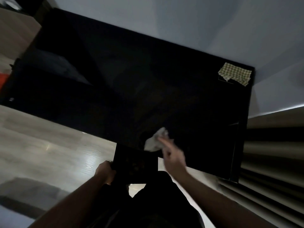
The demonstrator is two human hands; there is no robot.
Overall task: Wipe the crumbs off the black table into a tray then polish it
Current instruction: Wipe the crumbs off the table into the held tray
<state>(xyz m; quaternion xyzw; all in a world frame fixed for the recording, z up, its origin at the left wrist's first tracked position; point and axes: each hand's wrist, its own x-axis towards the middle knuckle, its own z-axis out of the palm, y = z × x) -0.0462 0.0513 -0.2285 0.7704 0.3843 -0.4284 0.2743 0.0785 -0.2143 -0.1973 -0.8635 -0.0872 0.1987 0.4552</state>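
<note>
The black table (131, 83) fills the middle of the head view. My left hand (105, 171) grips the left side of a black tray (134, 163), held just below the table's near edge. Some pale crumbs lie in the tray. My right hand (172, 155) is blurred and holds a crumpled white cloth (155, 140) against the table's near edge, right above the tray. A yellow checked cloth (235, 74) lies flat on the table's far right corner.
A pale wall runs behind the table. Ribbed curtains (271, 162) hang on the right. Light wooden floor (49, 145) lies to the left, with a red object (3, 79) at the far left edge. My dark-clothed legs are below the tray.
</note>
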